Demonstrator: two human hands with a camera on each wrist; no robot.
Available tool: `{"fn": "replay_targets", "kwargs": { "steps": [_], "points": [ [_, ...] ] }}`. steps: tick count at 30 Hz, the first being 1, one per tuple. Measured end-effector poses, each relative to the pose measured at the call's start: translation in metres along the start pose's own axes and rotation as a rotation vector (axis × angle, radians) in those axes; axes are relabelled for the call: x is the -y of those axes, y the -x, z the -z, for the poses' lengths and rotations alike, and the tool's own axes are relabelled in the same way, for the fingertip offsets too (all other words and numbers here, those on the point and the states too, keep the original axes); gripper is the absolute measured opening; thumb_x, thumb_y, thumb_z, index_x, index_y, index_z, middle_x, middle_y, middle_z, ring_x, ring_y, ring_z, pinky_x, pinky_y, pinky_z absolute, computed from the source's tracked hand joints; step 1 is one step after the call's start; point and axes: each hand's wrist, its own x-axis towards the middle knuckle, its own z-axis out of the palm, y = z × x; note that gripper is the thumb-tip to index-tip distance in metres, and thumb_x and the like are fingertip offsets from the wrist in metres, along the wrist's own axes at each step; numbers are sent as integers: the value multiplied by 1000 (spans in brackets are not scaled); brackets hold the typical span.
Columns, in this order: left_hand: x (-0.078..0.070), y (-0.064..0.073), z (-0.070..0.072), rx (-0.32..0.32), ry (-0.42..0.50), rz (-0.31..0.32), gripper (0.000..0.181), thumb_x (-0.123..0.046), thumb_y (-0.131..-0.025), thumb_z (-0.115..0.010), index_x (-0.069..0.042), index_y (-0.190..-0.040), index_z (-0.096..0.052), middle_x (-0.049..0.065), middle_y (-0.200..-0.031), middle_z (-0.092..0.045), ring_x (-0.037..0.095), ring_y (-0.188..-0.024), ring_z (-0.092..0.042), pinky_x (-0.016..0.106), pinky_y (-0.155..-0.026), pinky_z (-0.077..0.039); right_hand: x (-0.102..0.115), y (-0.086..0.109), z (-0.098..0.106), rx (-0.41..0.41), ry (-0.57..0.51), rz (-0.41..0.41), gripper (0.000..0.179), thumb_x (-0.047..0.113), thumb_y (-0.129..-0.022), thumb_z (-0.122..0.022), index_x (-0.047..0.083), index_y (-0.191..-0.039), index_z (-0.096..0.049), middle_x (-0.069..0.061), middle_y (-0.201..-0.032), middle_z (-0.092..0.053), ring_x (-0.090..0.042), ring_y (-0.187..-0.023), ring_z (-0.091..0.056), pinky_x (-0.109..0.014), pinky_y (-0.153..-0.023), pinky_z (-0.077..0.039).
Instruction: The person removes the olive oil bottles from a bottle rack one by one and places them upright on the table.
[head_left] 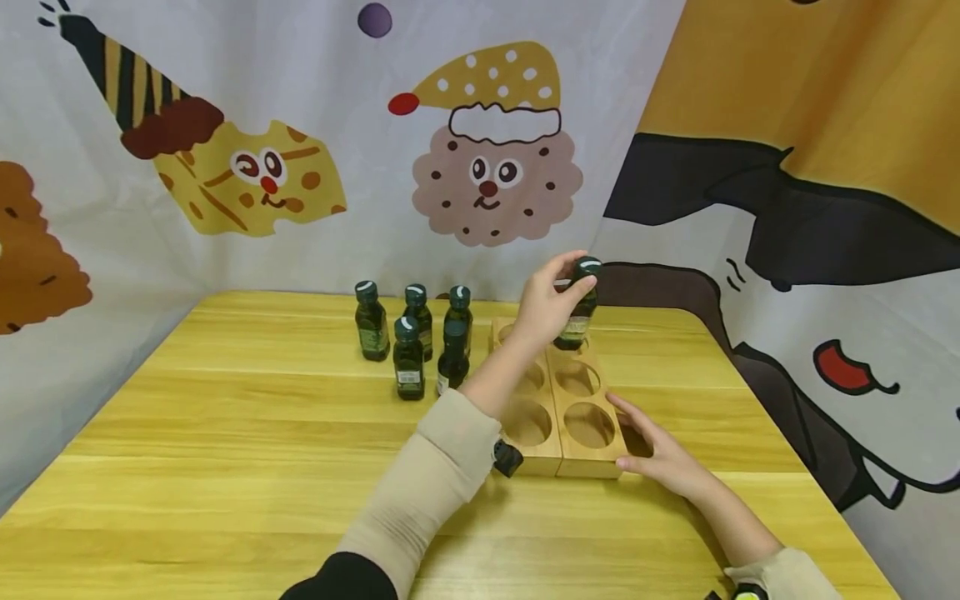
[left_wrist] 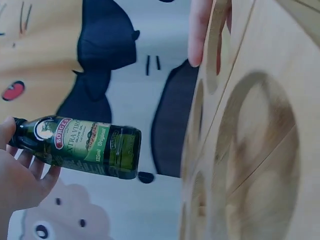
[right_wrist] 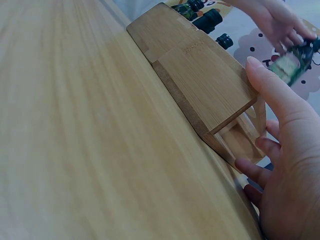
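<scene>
Thumb and fingers of my left hand [head_left: 546,302] grip a small dark green olive oil bottle [left_wrist: 82,145] by its capped neck. In the head view the bottle stands upright over a hole at the far end of the right column of a wooden bottle rack [head_left: 557,463]. Its green label reads Borges in the left wrist view. My right hand [head_left: 667,458] holds the rack's near right corner, thumb [right_wrist: 275,87] on the front panel and fingers [right_wrist: 255,172] at the open side. The rack's visible round holes have no bottles in them.
Several matching bottles [head_left: 409,367] stand upright in a cluster left of the rack, partly behind my left forearm. The yellow wood-grain table [head_left: 247,467] ends at a curtain [head_left: 360,167] printed with cartoon food.
</scene>
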Motion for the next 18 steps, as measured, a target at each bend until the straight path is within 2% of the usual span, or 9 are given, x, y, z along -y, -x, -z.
{"fn": "replay_targets", "kwargs": {
  "steps": [6,14,18],
  "points": [
    [-19,14,20,38,-7,-58,36,-13,-93,-65,-6,-128,-58,5,-105,-63,11,-99,-58,22,-85,-48,2,-1,-1,0,-3,11,86,0,-83,-70,15,-153,-23,-18,-145,-39,-25,-126,-43,-18,-100,-29],
    [-44,37,49,81,39,-87,37,-10,-92,-65,-4,-128,-58,9,-105,-63,15,-98,-59,27,-86,-50,2,0,0,-5,3,5,86,0,-83,-70,16,-153,-23,-18,-144,-40,-27,-126,-43,-18,-100,-29],
    [-52,48,64,91,14,-85,38,-12,-92,-65,-6,-128,-59,6,-106,-64,13,-99,-59,27,-86,-50,2,0,-2,0,-4,3,86,0,-83,-70,15,-153,-22,-20,-141,-42,-28,-125,-44,-19,-100,-30]
  ]
}}
